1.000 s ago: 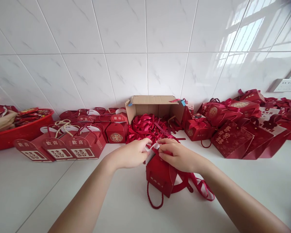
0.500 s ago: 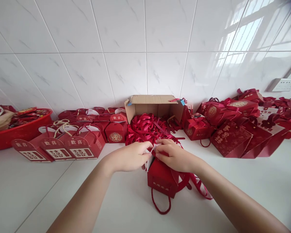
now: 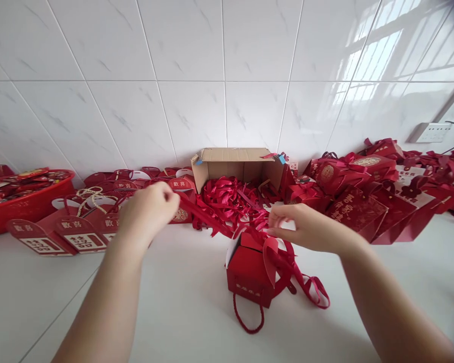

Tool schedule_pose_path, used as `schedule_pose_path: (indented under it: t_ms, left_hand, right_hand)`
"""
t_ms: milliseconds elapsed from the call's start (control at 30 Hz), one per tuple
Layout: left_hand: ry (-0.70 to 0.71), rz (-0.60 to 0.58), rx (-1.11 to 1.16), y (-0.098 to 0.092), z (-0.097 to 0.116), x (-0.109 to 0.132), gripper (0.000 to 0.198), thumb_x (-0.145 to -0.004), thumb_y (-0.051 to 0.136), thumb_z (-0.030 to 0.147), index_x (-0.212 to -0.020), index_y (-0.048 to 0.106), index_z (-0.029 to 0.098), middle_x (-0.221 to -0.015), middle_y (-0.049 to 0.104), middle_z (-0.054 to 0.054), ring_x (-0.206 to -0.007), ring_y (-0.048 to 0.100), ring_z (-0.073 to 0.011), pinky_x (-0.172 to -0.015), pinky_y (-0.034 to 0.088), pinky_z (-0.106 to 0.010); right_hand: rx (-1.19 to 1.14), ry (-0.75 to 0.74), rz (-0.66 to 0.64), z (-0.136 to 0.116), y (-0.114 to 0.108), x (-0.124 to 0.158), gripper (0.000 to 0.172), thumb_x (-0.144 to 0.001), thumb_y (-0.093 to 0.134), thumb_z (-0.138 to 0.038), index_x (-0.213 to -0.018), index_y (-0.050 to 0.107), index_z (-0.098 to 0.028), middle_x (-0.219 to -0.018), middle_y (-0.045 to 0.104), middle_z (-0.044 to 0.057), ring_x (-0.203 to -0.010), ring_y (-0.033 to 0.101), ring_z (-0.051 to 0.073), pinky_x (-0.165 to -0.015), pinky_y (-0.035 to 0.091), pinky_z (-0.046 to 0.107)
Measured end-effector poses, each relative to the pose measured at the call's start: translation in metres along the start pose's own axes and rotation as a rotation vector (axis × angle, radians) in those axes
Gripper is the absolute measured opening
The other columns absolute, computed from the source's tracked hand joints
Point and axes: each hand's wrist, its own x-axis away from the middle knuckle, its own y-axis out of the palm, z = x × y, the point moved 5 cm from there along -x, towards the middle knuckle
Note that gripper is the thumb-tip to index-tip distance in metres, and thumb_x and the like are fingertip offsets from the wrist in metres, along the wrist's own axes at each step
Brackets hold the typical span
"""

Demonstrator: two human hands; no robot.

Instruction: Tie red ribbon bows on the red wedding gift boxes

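A small red gift box (image 3: 249, 272) stands on the white counter in front of me, its top flaps partly raised. Its red cord handle (image 3: 249, 330) hangs down onto the counter. My left hand (image 3: 151, 206), closed, grips a red ribbon (image 3: 202, 212) and holds it stretched from the top of the box out to the left. Just right of the box top is my right hand (image 3: 291, 224), fingers loosely curled with a gap to the thumb; I see nothing clearly held there. A loop of ribbon (image 3: 318, 295) lies to the right of the box.
Behind is an open cardboard box (image 3: 234, 155) with a heap of red ribbons (image 3: 230, 196). Boxes with cord handles (image 3: 79, 234) line the left, beside a red basin (image 3: 30, 212) of packets. More red boxes (image 3: 359, 212) crowd the right, below a wall socket (image 3: 431, 132).
My hands were together over the box top. The left has drawn the ribbon out to the left; the right has shifted slightly right. Another person's hand has left the basin.
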Motion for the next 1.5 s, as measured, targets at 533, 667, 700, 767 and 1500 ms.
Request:
schedule_pose_path:
  t_ms: [533, 667, 700, 767, 1500]
  left_hand:
    - [0.469, -0.622, 0.048, 0.051, 0.064, 0.033, 0.013, -0.078, 0.044, 0.029, -0.075, 0.054, 0.022, -0.069, 0.057, 0.000, -0.055, 0.046, -0.0136, -0.048, 0.029, -0.025]
    - [0.438, -0.582, 0.190, 0.046, 0.057, 0.027, 0.018, -0.086, 0.035, 0.035, -0.092, 0.048, 0.024, -0.068, 0.050, 0.002, -0.056, 0.043, -0.0135, -0.050, 0.033, -0.024]
    - [0.425, -0.568, 0.203, 0.044, 0.055, 0.027, 0.019, -0.087, 0.035, 0.037, -0.095, 0.047, 0.025, -0.069, 0.050, 0.003, -0.056, 0.043, -0.0134, -0.051, 0.033, -0.024]
    - [0.409, -0.569, 0.185, 0.042, 0.054, 0.029, 0.021, -0.085, 0.040, 0.041, -0.100, 0.045, 0.027, -0.071, 0.050, 0.003, -0.055, 0.043, -0.0132, -0.051, 0.034, -0.024]
    - [0.225, -0.716, 0.077, 0.062, 0.063, 0.032, 0.035, -0.066, 0.043, 0.026, -0.033, 0.054, 0.018, -0.043, 0.043, -0.002, -0.038, 0.027, -0.0102, -0.046, 0.026, -0.029]
  right_hand:
    - [-0.045, -0.102, -0.256, 0.012, 0.026, -0.020, 0.010, -0.077, 0.061, -0.031, -0.080, 0.061, -0.021, -0.084, 0.064, 0.002, -0.077, 0.059, 0.018, -0.065, 0.044, 0.027]
    - [-0.005, -0.065, -0.246, 0.014, 0.018, -0.017, 0.012, -0.077, 0.059, -0.028, -0.085, 0.062, -0.020, -0.073, 0.057, 0.000, -0.063, 0.050, 0.013, -0.055, 0.039, 0.024]
    - [-0.013, -0.060, -0.252, 0.014, 0.016, -0.016, 0.012, -0.078, 0.059, -0.028, -0.086, 0.062, -0.020, -0.070, 0.055, -0.001, -0.060, 0.047, 0.012, -0.053, 0.037, 0.023]
    - [-0.041, -0.085, -0.253, 0.011, 0.015, -0.014, 0.012, -0.078, 0.059, -0.031, -0.084, 0.061, -0.019, -0.068, 0.053, -0.002, -0.059, 0.044, 0.011, -0.052, 0.035, 0.023]
    - [-0.121, 0.102, -0.270, 0.024, 0.028, -0.025, 0.030, -0.076, 0.060, -0.044, -0.060, 0.056, -0.019, -0.050, 0.046, -0.003, -0.044, 0.038, 0.009, -0.043, 0.028, 0.024]
